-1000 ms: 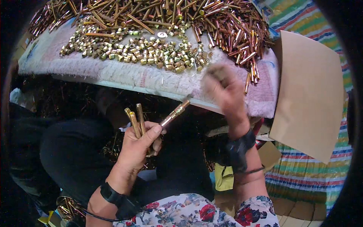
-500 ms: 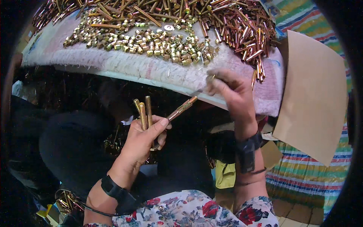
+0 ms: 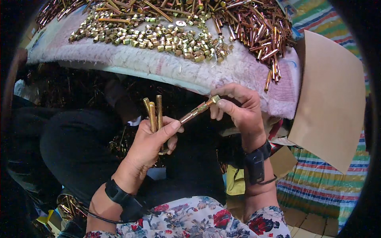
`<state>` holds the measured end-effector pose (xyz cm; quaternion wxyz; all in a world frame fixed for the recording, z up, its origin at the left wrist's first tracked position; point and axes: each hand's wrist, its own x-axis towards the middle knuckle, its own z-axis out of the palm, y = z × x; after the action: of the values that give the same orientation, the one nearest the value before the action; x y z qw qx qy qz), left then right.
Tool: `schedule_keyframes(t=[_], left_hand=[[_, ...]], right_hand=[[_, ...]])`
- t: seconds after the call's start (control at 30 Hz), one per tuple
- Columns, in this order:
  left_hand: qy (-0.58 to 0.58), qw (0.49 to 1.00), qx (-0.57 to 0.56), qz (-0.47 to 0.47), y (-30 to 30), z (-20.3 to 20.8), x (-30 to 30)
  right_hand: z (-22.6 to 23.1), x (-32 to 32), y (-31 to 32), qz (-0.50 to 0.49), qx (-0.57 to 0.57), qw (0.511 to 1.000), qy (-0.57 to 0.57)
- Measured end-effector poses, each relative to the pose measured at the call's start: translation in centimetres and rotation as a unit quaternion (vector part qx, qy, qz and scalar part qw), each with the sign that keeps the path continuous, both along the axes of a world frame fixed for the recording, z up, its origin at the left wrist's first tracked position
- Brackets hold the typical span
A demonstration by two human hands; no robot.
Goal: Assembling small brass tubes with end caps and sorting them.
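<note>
Three brass rods (image 3: 154,113) are being clamped in the left hand (image 3: 152,144) while a nut (image 3: 215,99) is being pinched onto a fourth rod (image 3: 194,113) by the right hand (image 3: 238,113), where cross-threading or dropping is being risked.

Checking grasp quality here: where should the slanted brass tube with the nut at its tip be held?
Grip the slanted brass tube at mid-shaft, from below-left. Its bare straight middle is free, the left hand pinches its lower end, and the right hand fingers the small nut at the top.
</note>
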<state>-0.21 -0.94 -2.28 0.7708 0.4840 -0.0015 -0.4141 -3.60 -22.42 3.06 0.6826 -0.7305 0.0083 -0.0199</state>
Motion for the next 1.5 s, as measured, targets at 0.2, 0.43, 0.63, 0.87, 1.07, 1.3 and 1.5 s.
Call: schedule_keyframes(t=[0.2,0.43,0.63,0.87,1.07,1.3,1.5], left_hand=[[-0.008,1.000,0.019,-0.006,0.1,-0.1,0.1],[-0.048,0.998,0.041,-0.028,0.4,-0.2,0.5],[-0.116,0.989,0.085,-0.038,0.6,0.4,0.5],[-0.129,0.987,0.079,-0.049,0.7,0.5,0.5],[-0.132,0.985,0.096,-0.059,0.8,0.4,0.7],[-0.144,0.982,0.107,-0.068,1.5,0.6,1.1],[-0.170,0.977,0.119,-0.057,1.6,0.6,1.4]], right_hand=[[0.0,0.1,0.2,0.004,-0.095,0.995,0.013],[-0.3,0.2,0.0,0.031,-0.307,0.948,-0.076],[-0.8,-0.7,-0.1,0.012,-0.341,0.939,-0.051],[-1.0,-0.6,0.5,-0.023,-0.391,0.918,-0.067],[-1.3,-0.6,0.5,-0.027,-0.298,0.953,-0.044],[-0.6,-0.7,0.8,-0.005,-0.287,0.957,-0.028],[-0.9,-0.3,1.8,-0.060,-0.212,0.975,-0.030]])
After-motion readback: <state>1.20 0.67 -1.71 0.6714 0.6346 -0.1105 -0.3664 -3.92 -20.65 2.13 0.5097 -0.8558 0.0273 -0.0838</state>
